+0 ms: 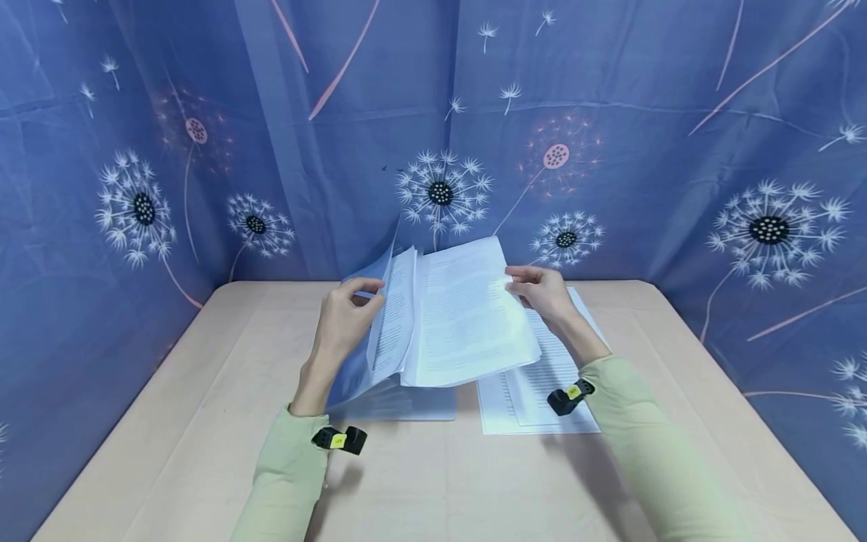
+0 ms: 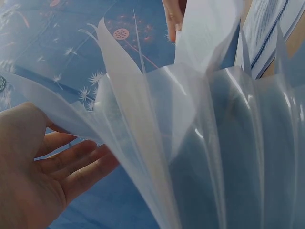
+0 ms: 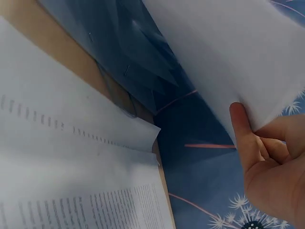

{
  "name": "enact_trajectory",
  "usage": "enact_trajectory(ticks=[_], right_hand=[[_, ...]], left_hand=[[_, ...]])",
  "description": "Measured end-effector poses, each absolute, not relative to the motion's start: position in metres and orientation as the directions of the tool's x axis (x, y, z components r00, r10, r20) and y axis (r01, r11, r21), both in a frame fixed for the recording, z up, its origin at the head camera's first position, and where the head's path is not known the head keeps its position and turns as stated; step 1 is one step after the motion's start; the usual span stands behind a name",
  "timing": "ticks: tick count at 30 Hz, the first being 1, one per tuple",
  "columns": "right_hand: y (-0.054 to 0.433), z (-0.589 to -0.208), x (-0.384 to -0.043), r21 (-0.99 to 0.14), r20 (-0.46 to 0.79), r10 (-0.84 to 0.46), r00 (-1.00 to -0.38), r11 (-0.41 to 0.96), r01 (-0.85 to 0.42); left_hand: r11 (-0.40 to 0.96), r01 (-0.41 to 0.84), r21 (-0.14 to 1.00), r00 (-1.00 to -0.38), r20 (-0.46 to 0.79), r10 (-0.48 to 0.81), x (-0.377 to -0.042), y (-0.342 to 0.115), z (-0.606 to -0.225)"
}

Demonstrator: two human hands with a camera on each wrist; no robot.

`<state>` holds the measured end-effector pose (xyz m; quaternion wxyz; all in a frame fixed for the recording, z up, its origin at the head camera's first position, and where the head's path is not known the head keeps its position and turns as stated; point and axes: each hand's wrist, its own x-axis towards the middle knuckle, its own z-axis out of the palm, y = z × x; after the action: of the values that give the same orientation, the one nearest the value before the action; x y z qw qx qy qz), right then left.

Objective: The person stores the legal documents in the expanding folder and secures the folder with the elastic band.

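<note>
A blue display folder (image 1: 423, 406) with clear plastic sleeves (image 2: 238, 157) is partly lifted at the table's middle. My left hand (image 1: 341, 320) pinches the edge of a sleeve at its left; in the left wrist view the other fingers of this left hand (image 2: 71, 167) spread behind the plastic. My right hand (image 1: 547, 293) holds printed paper (image 1: 470, 316) by its right edge, between thumb and fingers. The paper's left side meets the opened sleeves; how far it sits inside one cannot be told. In the right wrist view the thumb presses the white paper (image 3: 228, 52).
More printed sheets (image 1: 501, 410) lie on the pale table (image 1: 203, 452), right of the folder and partly under the raised paper. A blue curtain (image 1: 379, 150) with a dandelion pattern stands behind the table and along both sides.
</note>
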<state>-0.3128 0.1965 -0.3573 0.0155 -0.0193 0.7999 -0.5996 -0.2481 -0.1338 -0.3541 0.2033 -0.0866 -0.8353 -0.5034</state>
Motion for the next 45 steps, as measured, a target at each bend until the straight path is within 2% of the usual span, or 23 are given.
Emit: enact_trajectory(ticks=[6,10,22,29,45], right_hand=[[0.189,-0.356,-0.314,-0.979,0.026,-0.004,-1.000,0.202,-0.026],[0.185,-0.358,-0.313,-0.980,0.015,-0.010,-1.000,0.200,-0.017],[0.168,-0.364,-0.313,-0.978,0.000,-0.092,-0.996,0.209,-0.019],[0.159,-0.362,-0.311,-0.965,-0.031,-0.143,-0.989,0.261,-0.007],[0.140,-0.370,-0.308,-0.984,-0.003,-0.217,-0.976,0.172,-0.035]], left_hand=[[0.479,0.343,0.808,-0.903,0.423,-0.066,-0.248,-0.133,-0.353],[0.484,0.343,0.805,-0.903,0.425,-0.067,-0.248,-0.133,-0.353],[0.490,0.341,0.802,-0.901,0.427,-0.073,-0.247,-0.134,-0.354],[0.489,0.348,0.800,-0.899,0.433,-0.069,-0.248,-0.133,-0.354],[0.489,0.342,0.802,-0.900,0.429,-0.073,-0.247,-0.133,-0.353]])
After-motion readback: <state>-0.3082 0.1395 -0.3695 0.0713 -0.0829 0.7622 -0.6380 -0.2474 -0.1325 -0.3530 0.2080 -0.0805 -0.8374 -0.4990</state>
